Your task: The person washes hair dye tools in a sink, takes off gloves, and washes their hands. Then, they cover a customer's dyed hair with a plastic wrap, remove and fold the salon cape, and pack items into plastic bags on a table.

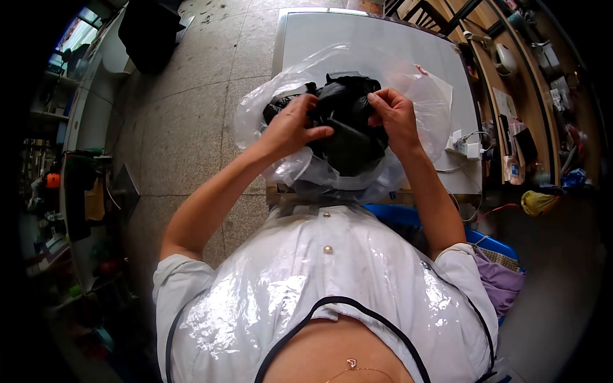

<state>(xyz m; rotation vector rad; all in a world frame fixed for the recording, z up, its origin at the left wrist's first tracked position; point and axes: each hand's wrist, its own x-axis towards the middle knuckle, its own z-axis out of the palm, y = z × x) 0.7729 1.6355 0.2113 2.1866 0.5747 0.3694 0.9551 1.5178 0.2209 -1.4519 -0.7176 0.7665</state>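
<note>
From my end of the feed, I have both hands raised above the near half of the pale surface [364,35], working at a crumpled black bundle [348,147]. The bundle sits close to the near edge, towards the near left corner, within a loose clear plastic bag [252,121] that spreads around it and spills past the left edge. I see my right hand [394,116] at the bundle's right side, its thumb and forefinger pinching a bit of the black material. My left hand [290,127] is over the bundle's left part with fingers parted and slightly blurred; I can't tell whether their tips touch it. Near the right edge, towards the near right corner, I make out a white plug block [473,151] with a white cable [452,170]. Below that corner are something blue [490,244] and a purple cloth [501,281].
</note>
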